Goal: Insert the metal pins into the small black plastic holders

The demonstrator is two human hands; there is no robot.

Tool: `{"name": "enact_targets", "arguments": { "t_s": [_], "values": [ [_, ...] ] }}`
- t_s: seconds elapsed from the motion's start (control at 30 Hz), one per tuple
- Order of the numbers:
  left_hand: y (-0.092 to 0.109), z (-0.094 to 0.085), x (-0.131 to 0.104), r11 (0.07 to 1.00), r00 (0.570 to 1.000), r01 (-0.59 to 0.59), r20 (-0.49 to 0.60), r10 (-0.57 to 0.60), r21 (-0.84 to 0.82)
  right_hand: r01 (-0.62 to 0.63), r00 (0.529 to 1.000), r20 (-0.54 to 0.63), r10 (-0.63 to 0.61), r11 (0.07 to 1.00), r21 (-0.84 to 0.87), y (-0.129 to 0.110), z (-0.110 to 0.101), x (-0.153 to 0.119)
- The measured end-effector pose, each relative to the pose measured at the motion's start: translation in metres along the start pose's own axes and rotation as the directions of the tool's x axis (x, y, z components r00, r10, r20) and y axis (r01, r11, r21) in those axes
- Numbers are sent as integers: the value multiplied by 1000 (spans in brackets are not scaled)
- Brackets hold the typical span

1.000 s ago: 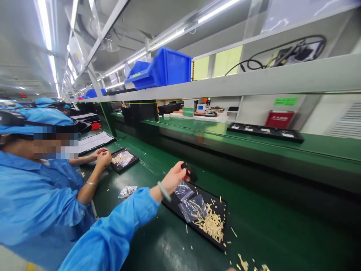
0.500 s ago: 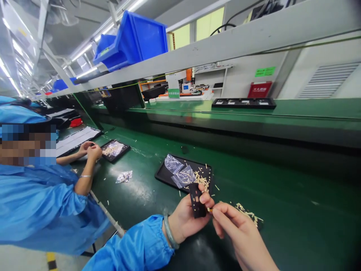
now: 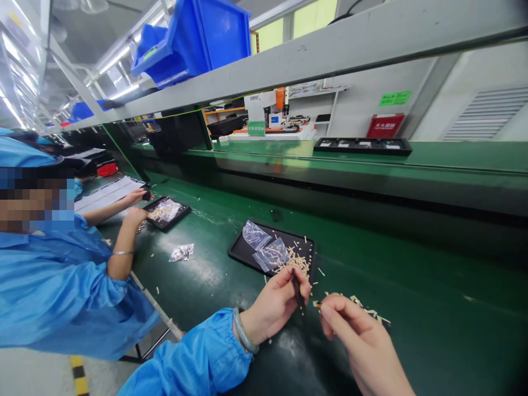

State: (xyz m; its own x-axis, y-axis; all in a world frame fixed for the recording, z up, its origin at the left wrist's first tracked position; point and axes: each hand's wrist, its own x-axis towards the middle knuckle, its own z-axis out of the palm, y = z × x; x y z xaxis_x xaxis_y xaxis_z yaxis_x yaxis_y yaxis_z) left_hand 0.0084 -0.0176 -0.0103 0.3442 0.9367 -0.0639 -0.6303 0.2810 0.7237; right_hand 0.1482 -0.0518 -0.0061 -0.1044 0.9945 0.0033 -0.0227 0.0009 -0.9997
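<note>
Head view, from the nearest things outward: the person's bare right hand [image 3: 350, 324] pinches a small slim piece with an orange and pale end [image 3: 317, 304] between thumb and forefinger. Just across from it, the left hand [image 3: 270, 311], with a blue sleeve [image 3: 206, 352] and a pale grey-green bangle [image 3: 244, 330] at the wrist, grips a thin flat black piece [image 3: 297, 291] between thumb and fingers, its narrow edge turned to the camera; a gap separates the two pieces. Past the right hand, loose cream-coloured slivers [image 3: 376, 317] lie on the glossy green tabletop [image 3: 421, 264]. Beyond the left hand sits a shallow black rectangular tray [image 3: 239, 252] bearing two clear plastic bags [image 3: 272, 254] and a heap of cream strips [image 3: 299, 260]; a small dark piece [image 3: 276, 215] lies just behind it. Along the bench at left, a co-worker in a blue smock [image 3: 61, 291] has one hand holding a dark object and the other beside a smaller black tray [image 3: 181, 213]. Farther back, a long black compartment tray [image 3: 363, 147] rests on a green ledge, below and beyond a blue plastic bin [image 3: 225, 36] on a grey beam. At the far wall is a red box with white characters [image 3: 385, 126].
</note>
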Motion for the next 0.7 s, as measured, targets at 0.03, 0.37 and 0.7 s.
{"name": "enact_targets", "arguments": {
  "t_s": [0.03,0.37,0.7],
  "values": [
    [1,-2,0,995,1000,14,0,-14,94,5,1000,-20,-4,1000,21,-1,-5,1],
    [0,-11,-4,956,950,292,107,-293,21,76,997,-14,-75,983,166,-18,-24,3],
    [-4,-11,-5,680,980,-197,132,147,706,-327,945,160,285,854,404,-26,-26,12]
  ]
}}
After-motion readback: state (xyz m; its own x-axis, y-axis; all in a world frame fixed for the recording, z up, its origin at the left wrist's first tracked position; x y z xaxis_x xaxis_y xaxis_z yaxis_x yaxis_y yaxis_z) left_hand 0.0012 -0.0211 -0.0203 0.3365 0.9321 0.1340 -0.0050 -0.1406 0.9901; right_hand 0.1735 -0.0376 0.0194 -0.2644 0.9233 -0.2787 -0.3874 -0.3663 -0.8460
